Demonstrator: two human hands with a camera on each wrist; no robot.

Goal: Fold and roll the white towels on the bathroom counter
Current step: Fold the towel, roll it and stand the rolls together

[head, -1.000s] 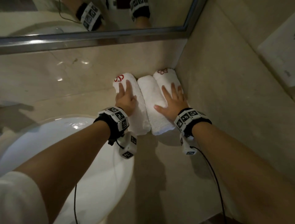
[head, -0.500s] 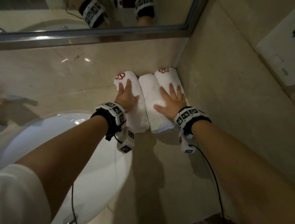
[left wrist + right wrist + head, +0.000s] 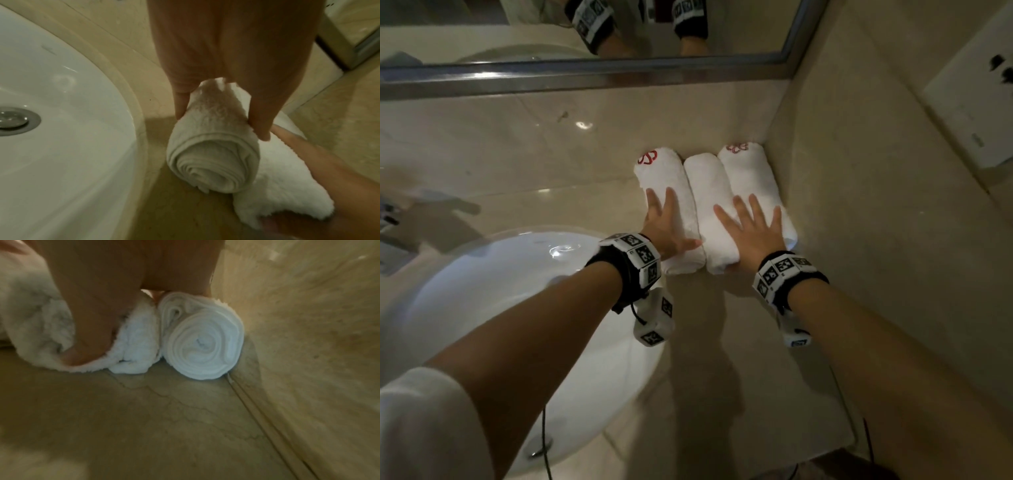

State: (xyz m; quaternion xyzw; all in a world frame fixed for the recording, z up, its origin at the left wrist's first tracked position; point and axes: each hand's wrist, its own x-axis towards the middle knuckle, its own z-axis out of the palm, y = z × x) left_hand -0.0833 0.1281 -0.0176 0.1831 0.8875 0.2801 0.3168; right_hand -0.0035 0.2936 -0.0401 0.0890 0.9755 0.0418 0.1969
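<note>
Three rolled white towels lie side by side in the counter's back right corner: a left towel [image 3: 666, 174] with a red logo, a middle towel [image 3: 705, 185], and a right towel [image 3: 751, 174] against the side wall. My left hand [image 3: 664, 222] rests flat on the left towel [image 3: 213, 164], its fingers [image 3: 180, 100] lying down both sides of the roll. My right hand [image 3: 750, 233] lies spread across the middle towel [image 3: 135, 340] and right towel [image 3: 201, 340], thumb pressed into the middle one. Both hands have straight fingers.
A white sink basin [image 3: 517, 308] with a metal drain [image 3: 12, 121] sits close to the left of the towels. The mirror [image 3: 585, 27] runs along the back, the beige side wall [image 3: 893, 222] stands at the right with a white wall plate [image 3: 969, 102].
Both hands stay pressed on the rolls. The right hand's fingers have spread wider, and the three towels sit a little tighter together.
</note>
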